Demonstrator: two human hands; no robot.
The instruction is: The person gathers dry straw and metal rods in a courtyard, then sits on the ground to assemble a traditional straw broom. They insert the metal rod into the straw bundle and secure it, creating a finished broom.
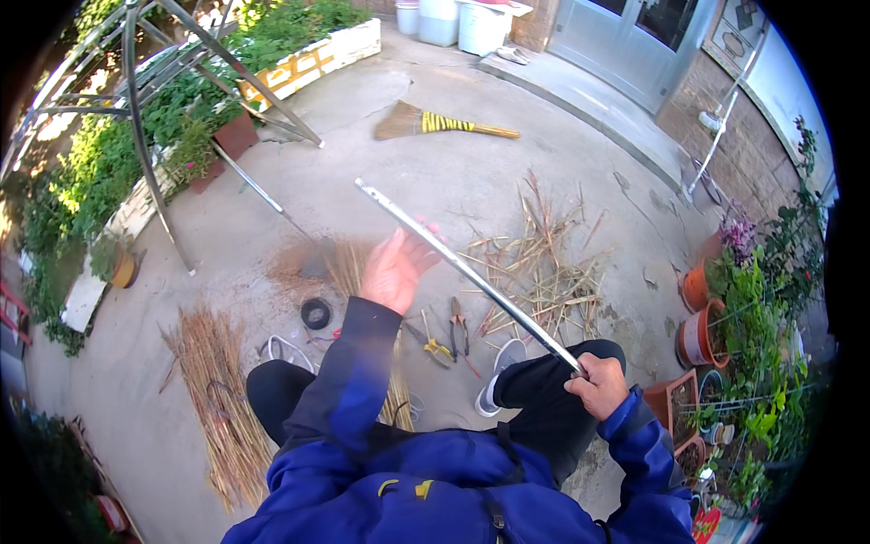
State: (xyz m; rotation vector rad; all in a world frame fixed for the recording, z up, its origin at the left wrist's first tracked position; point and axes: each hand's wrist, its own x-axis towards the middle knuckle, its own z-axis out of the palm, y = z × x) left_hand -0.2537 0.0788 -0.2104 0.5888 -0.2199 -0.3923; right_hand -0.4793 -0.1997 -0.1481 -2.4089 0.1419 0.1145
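Note:
A long silver metal tube (471,277) slants across in front of me, its far end up and to the left. My right hand (598,386) is wrapped round its near end, above my right knee. My left hand (395,272) is open beside the tube's upper part, palm up, with blurred fingers reaching behind it; whether they touch it I cannot tell. Below, on the ground, lie pliers with dark handles (459,328) and yellow-handled pliers (439,352). A roll of black tape (315,314) lies left of my left sleeve.
A bundle of dry stalks (222,399) lies at my left, and loose straw (544,263) is scattered ahead on the right. Farther off are a finished broom (426,122) and a thin metal rod (258,189). Potted plants (702,331) line the right side; a metal frame (136,118) stands far left.

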